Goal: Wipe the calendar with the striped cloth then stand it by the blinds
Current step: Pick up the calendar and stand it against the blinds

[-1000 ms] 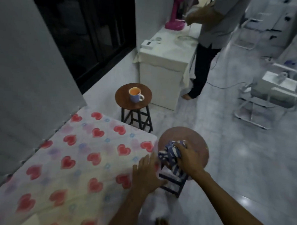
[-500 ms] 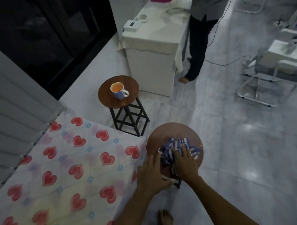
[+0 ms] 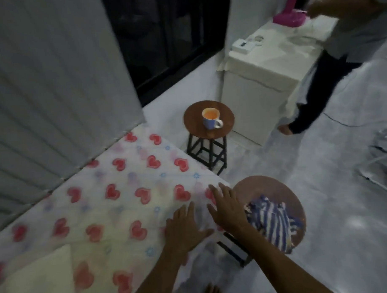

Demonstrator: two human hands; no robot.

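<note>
The blue-and-white striped cloth [image 3: 273, 220] lies crumpled on a round wooden stool [image 3: 266, 186] at the lower right. My right hand [image 3: 226, 205] is spread open just left of the cloth, over the corner of the heart-print tablecloth [image 3: 115, 193], with nothing in it. My left hand [image 3: 184, 226] rests flat and open on that same corner. Grey vertical blinds [image 3: 54, 74] hang along the table's far left side. No calendar shows in this view.
A second wooden stool [image 3: 209, 132] carries a blue mug [image 3: 211, 118] of orange liquid. Behind it stands a white cabinet [image 3: 267, 78] with a pink object, and another person [image 3: 329, 54] beside it. My bare foot [image 3: 212, 291] is on the grey floor.
My right hand has come off the striped cloth and moved left to the table corner. My left hand has shifted left onto the tablecloth. The view has swung left and up.
</note>
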